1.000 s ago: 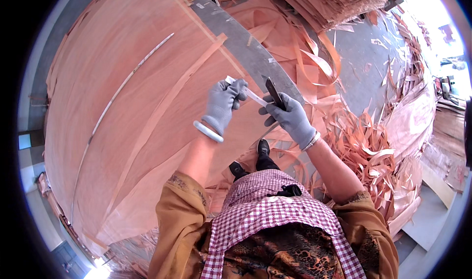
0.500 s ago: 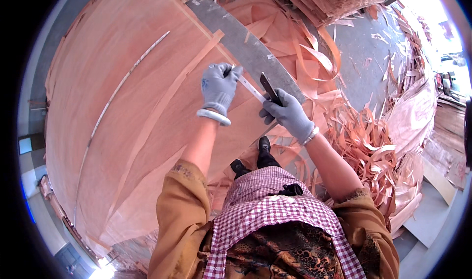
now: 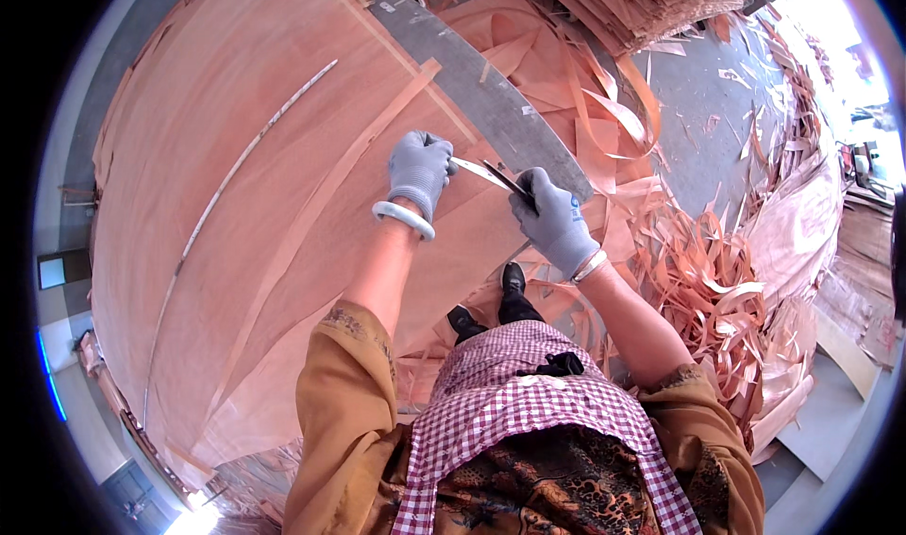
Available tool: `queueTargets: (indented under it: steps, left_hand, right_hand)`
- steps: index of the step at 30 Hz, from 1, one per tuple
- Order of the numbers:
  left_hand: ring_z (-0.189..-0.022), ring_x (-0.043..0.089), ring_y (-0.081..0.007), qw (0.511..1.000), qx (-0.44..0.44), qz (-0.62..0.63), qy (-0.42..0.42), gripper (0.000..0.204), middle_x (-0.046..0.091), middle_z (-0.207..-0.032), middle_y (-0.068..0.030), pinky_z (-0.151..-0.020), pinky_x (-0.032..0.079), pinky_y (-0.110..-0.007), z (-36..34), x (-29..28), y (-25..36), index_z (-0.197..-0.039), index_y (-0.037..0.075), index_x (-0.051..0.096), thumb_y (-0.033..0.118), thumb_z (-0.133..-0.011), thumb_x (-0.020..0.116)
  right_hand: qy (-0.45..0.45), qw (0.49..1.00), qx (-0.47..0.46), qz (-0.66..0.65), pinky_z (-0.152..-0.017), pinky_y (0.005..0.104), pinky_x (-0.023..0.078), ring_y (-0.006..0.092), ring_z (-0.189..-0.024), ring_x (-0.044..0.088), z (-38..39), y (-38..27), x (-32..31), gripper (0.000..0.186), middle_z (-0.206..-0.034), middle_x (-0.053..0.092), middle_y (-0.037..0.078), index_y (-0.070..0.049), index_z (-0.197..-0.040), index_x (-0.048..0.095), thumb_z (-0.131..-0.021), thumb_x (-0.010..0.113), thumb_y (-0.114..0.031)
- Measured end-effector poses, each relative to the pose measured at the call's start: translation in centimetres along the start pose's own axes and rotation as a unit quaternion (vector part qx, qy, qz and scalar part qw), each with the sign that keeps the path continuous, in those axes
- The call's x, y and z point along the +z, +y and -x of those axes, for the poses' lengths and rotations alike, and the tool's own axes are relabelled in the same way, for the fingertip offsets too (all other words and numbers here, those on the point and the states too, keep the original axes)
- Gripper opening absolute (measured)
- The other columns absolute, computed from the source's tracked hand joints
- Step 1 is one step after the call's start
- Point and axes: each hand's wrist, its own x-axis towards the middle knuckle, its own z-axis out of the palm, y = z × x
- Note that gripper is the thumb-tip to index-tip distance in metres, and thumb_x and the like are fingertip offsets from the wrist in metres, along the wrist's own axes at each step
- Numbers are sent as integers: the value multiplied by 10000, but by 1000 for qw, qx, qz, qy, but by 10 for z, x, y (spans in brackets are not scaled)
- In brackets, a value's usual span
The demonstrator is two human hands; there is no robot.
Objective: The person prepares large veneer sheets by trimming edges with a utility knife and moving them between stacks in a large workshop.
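Observation:
My left hand (image 3: 421,169), in a grey glove, is closed on one end of a narrow white strip (image 3: 477,170), possibly tape. The strip stretches across to my gloved right hand (image 3: 555,219), which grips a dark, flat-bladed tool like a knife (image 3: 503,178). Its blade points up and left, close beside the strip; whether it touches cannot be made out. Both hands are above the near right edge of a wide reddish wood veneer sheet (image 3: 255,224). My right fingers partly hide the tool's handle and the strip's far end.
A thin white-speckled rod (image 3: 222,176) curves across the veneer. A long grey metal bar (image 3: 472,68) borders its far right side. Veneer scraps (image 3: 708,290) heap on the right, and stacked veneer (image 3: 642,2) stands at the back. My shoes (image 3: 514,280) are just below the hands.
My right hand has turned, so the blade now lies flatter and shows more edge-on, nearer the strip. The strip has a flatter slant, and my left hand has rolled slightly.

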Motion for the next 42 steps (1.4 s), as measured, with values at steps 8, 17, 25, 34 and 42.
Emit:
queueTargets:
  steps: [8,17,25,34,42]
  left_hand:
    - [-448,512,-96,994,6,-110,-6,130,576,-605,-73,-397,416,-231,-9,3,15,-752,-15,550,96,-804,595]
    - [-542,572,-111,992,24,119,-28,254,608,-754,-102,-468,473,-217,-12,-7,19,-880,-32,558,219,-881,592]
    - [-1259,418,-259,701,530,-477,7,413,473,-1357,-70,-1051,295,-423,9,-20,-37,-1268,79,528,214,-878,509]
    - [-1273,393,-314,665,503,-548,-66,558,412,-1402,-108,-1080,231,-453,4,-24,-37,-1342,140,457,445,-876,490]
    - [-1351,265,-319,600,497,-619,-93,640,271,-1475,-150,-1090,149,-523,35,-14,-23,-1401,231,375,560,-855,435]
  right_hand:
    - [-69,986,102,-110,-493,259,482,121,-562,599,0,-2,-1,160,-678,607,65,-21,-944,485,-879,584,-128]
    - [-117,811,279,-501,-465,229,482,162,-630,648,-1,5,-14,153,-831,655,120,-12,-948,527,-902,559,-155]
    - [-104,739,291,-598,-428,199,430,132,-659,635,5,16,-13,154,-868,656,79,-44,-952,548,-934,517,-193]
    - [-86,710,344,-609,-415,195,393,121,-654,613,38,0,-23,158,-862,645,78,-40,-955,546,-942,497,-189]
    - [-76,753,330,-563,-464,191,443,138,-640,621,76,6,-38,158,-863,644,96,-35,-989,538,-925,529,-180]
